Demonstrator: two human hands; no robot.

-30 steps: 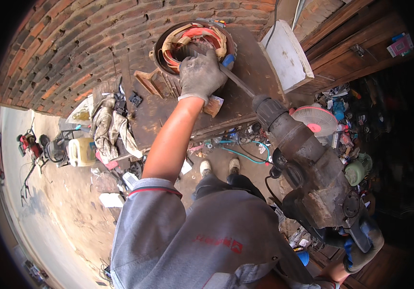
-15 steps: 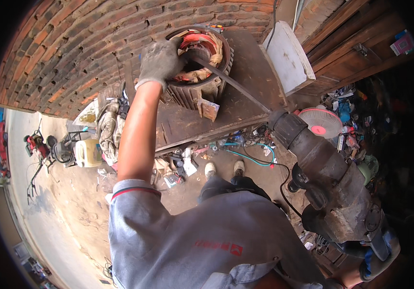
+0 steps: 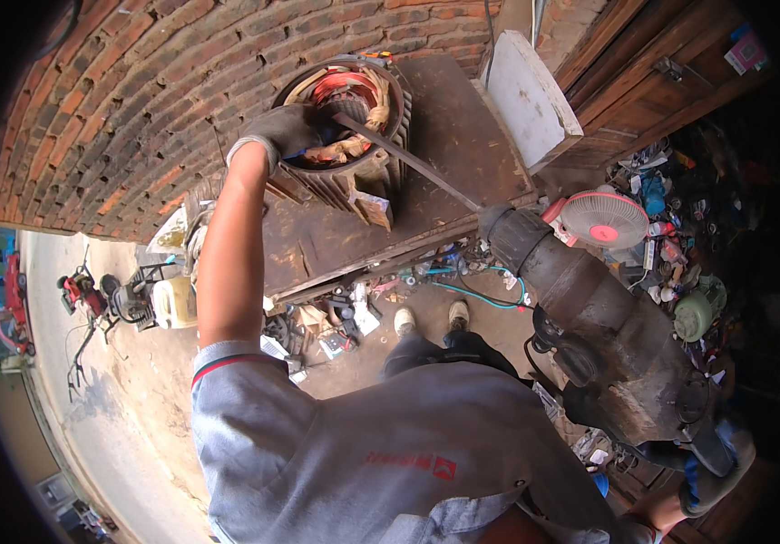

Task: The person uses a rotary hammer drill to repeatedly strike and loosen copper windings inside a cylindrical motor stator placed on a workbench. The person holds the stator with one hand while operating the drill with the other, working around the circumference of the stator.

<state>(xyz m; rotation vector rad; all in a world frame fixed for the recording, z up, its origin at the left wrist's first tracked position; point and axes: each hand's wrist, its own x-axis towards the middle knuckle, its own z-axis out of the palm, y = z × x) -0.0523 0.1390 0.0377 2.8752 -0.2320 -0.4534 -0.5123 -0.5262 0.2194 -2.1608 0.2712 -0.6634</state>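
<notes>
A finned motor housing (image 3: 381, 172), its round opening upward, stands on a dark wooden tabletop (image 3: 444, 127). Inside the rim show red and tan copper windings (image 3: 376, 113). My left hand (image 3: 295, 131), in a grey glove, reaches over the housing's left rim with fingers bent inward beside the chisel bit's tip; what they grip is hidden. The long chisel bit (image 3: 417, 163) slants from a large, dirty demolition hammer (image 3: 608, 317) into the opening. At the hammer's rear handle, low on the right, my gloved right hand (image 3: 721, 471) is closed around the grip.
A brick wall (image 3: 163, 118) rises behind the table. A white board (image 3: 531, 100) leans at its right end, near a wooden door (image 3: 653, 72). A pink-and-white fan (image 3: 603, 219) and scattered clutter lie to the right. A teal hose (image 3: 481, 297) curls on the floor below.
My left hand has shifted from the rim's upper left to lower, over the opening. In the picture the table, housing and hammer sit slightly farther left. The chisel bit still points into the housing.
</notes>
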